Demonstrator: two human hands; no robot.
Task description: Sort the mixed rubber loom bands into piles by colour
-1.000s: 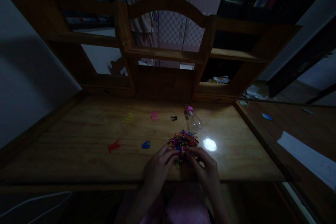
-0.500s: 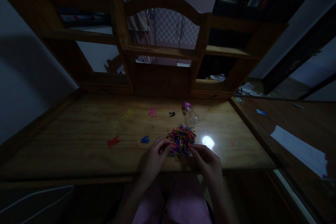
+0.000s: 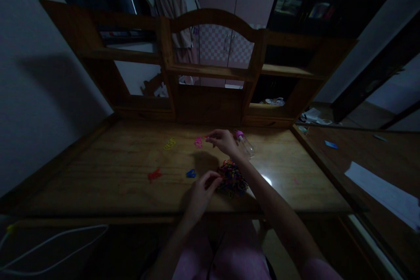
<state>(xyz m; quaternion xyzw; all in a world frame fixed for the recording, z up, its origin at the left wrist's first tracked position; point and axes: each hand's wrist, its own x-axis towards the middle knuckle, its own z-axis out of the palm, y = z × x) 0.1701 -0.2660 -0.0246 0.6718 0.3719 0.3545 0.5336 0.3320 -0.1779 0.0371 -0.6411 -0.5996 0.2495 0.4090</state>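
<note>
Hands are apart. Right hand (image 3: 222, 141) is out over the desk (image 3: 124, 192), about 11 o'clock from the mixed pile of bands (image 3: 233, 181), thumb and index pinched on a small orange-red bit (image 3: 206, 137). Fingertips sit just beside the pink bands (image 3: 198, 142); can't tell if they touch. Left hand (image 3: 204, 186) is at the pile's 9 o'clock edge, half curled, thumb and index close together. Can't tell if it grips a band or only touches the pile.

Pile is a loose, tangled heap of small multicolor loops near the desk's front edge, a bit right of center. Small single-color groups lie apart from it: blue bands (image 3: 190, 173) at 9 o'clock, red bands (image 3: 154, 175) farther out on the same line, yellow bands (image 3: 169, 143) at 10, pink between 10 and 11. Clear bottle with a pink cap (image 3: 246, 145) at 1 o'clock.

Right forearm hides part of the pile's right side. Light is dim; single loops in the heap don't resolve. Both arms are cut off at the bottom of view.
</note>
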